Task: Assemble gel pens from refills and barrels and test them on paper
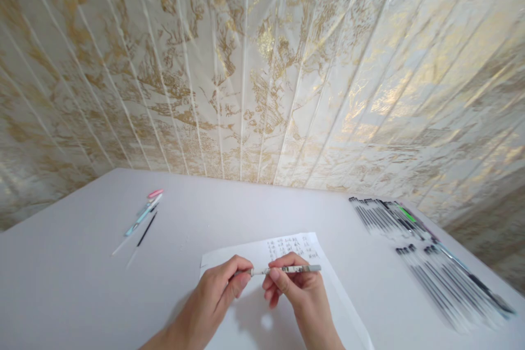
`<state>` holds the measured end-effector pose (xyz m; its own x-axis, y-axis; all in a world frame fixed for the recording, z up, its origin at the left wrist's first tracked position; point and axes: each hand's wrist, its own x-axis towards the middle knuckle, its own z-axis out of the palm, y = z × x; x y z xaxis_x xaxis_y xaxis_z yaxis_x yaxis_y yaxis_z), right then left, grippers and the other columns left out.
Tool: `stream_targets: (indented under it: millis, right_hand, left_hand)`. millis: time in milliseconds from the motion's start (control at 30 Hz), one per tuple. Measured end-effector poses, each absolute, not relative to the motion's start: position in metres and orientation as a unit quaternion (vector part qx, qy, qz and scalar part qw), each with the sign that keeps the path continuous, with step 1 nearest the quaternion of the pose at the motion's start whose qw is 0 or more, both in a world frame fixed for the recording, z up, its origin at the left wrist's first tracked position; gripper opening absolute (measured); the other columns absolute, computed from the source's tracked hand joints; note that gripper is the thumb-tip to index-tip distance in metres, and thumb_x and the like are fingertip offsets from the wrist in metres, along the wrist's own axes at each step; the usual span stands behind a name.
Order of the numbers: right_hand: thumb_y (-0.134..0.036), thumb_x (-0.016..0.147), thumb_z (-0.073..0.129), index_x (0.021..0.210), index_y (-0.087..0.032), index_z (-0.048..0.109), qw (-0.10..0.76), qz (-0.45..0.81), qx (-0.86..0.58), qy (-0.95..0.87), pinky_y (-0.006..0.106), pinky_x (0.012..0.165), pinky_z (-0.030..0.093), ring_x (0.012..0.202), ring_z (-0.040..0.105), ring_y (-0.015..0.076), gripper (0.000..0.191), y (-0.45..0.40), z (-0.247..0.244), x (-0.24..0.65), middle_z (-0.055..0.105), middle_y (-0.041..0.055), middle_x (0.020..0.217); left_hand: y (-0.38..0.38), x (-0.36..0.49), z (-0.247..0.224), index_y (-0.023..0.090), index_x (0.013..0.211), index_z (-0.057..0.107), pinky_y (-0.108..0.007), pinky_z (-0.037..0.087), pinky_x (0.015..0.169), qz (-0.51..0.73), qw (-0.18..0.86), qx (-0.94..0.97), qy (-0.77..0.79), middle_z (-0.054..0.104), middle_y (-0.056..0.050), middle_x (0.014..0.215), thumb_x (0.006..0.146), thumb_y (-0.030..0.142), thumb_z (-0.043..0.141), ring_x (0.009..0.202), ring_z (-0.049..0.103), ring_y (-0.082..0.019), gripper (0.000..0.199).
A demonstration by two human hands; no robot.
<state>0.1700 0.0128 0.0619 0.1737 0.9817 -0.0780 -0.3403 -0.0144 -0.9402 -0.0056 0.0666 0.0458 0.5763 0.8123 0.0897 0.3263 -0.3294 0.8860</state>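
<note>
Over a sheet of white paper [340, 306] I hold a patterned pen [297, 269] level between both hands. My left hand [221, 290] pinches the pen's left end with thumb and fingertips, hiding most of that end. My right hand [297, 290] grips the body between thumb and fingers, and its grey end sticks out to the right. A narrow pale stretch of the pen shows between the two hands. Handwritten characters [293, 246] cover the upper part of the paper, partly behind my right fingers.
On the left of the white table [74, 262] lie a light blue pen [138, 221], a pink item [155, 193] and a thin dark refill [146, 228]. Several refills [443, 281] and pens lie in rows at the right. A gold-patterned curtain [246, 65] hangs behind the table.
</note>
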Motion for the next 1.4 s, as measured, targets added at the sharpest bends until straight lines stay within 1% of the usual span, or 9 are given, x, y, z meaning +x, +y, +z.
stream_targets:
  millis: [167,267,367,500,600,833,1133,1267,1400]
  right_hand:
    - [-0.051,0.076,0.071,0.078,-0.015,0.061,0.576,0.524,-0.49,-0.391,0.026,0.052,0.049,0.054,0.06,0.0151,0.037,0.015,0.056,0.166,0.066,0.0044,0.062]
    - [-0.056,0.084,0.058,0.076,-0.018,0.056,0.519,0.452,-0.53,-0.496,0.024,0.053,0.044,0.053,0.051,0.012,0.039,0.015,0.066,0.177,0.055,-0.0017,0.06]
    - [-0.048,0.092,0.049,0.069,-0.021,0.049,0.334,0.296,-0.634,-0.631,0.022,0.049,0.031,0.05,0.044,0.0113,0.036,0.014,0.087,0.211,0.046,-0.0052,0.055]
    - [-0.035,0.094,0.049,0.075,-0.022,0.057,-0.07,0.045,-0.805,-0.587,0.025,0.052,0.026,0.061,0.059,0.0172,0.025,0.001,0.106,0.283,0.063,0.0004,0.064]
    - [-0.03,0.093,0.051,0.076,-0.019,0.062,-0.147,0.023,-0.845,-0.514,0.026,0.053,0.03,0.072,0.068,0.0251,0.023,-0.018,0.103,0.335,0.07,0.0085,0.073]
    - [-0.025,0.092,0.051,0.101,-0.015,0.06,-0.185,-0.014,-0.887,-0.422,0.035,0.062,0.043,0.084,0.07,0.0336,0.016,-0.046,0.092,0.394,0.072,0.0147,0.086]
    - [-0.014,0.092,0.042,0.095,-0.016,0.059,-0.157,-0.018,-0.884,-0.441,0.03,0.054,0.036,0.079,0.07,0.0307,0.017,-0.022,0.088,0.378,0.073,0.014,0.086]
    - [-0.02,0.093,0.043,0.096,-0.022,0.054,-0.069,0.004,-0.842,-0.535,0.026,0.053,0.031,0.074,0.068,0.0235,0.012,0.003,0.093,0.313,0.073,0.0053,0.083]
    - [-0.013,0.09,0.043,0.098,-0.023,0.051,0.067,0.047,-0.754,-0.651,0.024,0.055,0.031,0.065,0.063,0.0191,0.015,0.021,0.096,0.241,0.07,0.0006,0.072]
  left_hand:
    - [0.062,0.001,0.053,0.022,0.092,0.056,-0.021,0.04,0.061,0.226,0.451,0.796,0.335,0.054,0.004,0.069,0.099,0.043,0.03,0.061,0.05,-0.012,0.034]
    - [0.058,0.003,0.048,0.023,0.099,0.058,-0.025,0.047,0.076,0.215,0.363,0.86,0.288,0.065,-0.001,0.089,0.098,0.044,0.033,0.081,0.06,-0.017,0.032]
    - [0.057,-0.003,0.031,0.026,0.128,0.049,-0.038,0.041,0.098,0.243,0.169,0.913,0.282,0.06,-0.008,0.128,0.091,0.049,0.049,0.117,0.053,-0.027,0.044]
    - [0.063,-0.013,0.011,0.028,0.142,0.038,-0.041,0.04,0.101,0.212,0.016,0.94,0.266,0.045,-0.007,0.148,0.09,0.049,0.053,0.129,0.045,-0.029,0.058]
    - [0.069,-0.014,0.01,0.028,0.144,0.036,-0.04,0.04,0.102,0.192,-0.007,0.951,0.244,0.044,-0.005,0.149,0.091,0.049,0.05,0.131,0.044,-0.027,0.058]
    - [0.078,-0.01,0.015,0.028,0.143,0.038,-0.04,0.04,0.102,0.174,0.004,0.957,0.233,0.044,-0.004,0.149,0.091,0.05,0.049,0.132,0.044,-0.027,0.057]
    - [0.073,-0.008,0.016,0.028,0.141,0.041,-0.044,0.036,0.108,0.145,0.057,0.957,0.245,0.039,-0.005,0.152,0.092,0.049,0.048,0.135,0.039,-0.028,0.053]
    - [0.068,-0.012,0.026,0.026,0.137,0.044,-0.042,0.04,0.105,0.157,0.079,0.946,0.272,0.047,-0.008,0.145,0.091,0.046,0.052,0.13,0.044,-0.028,0.051]
    - [0.083,-0.042,0.043,0.024,0.116,0.055,-0.037,0.045,0.094,0.205,0.088,0.905,0.362,0.059,-0.007,0.122,0.091,0.039,0.052,0.113,0.054,-0.025,0.03]
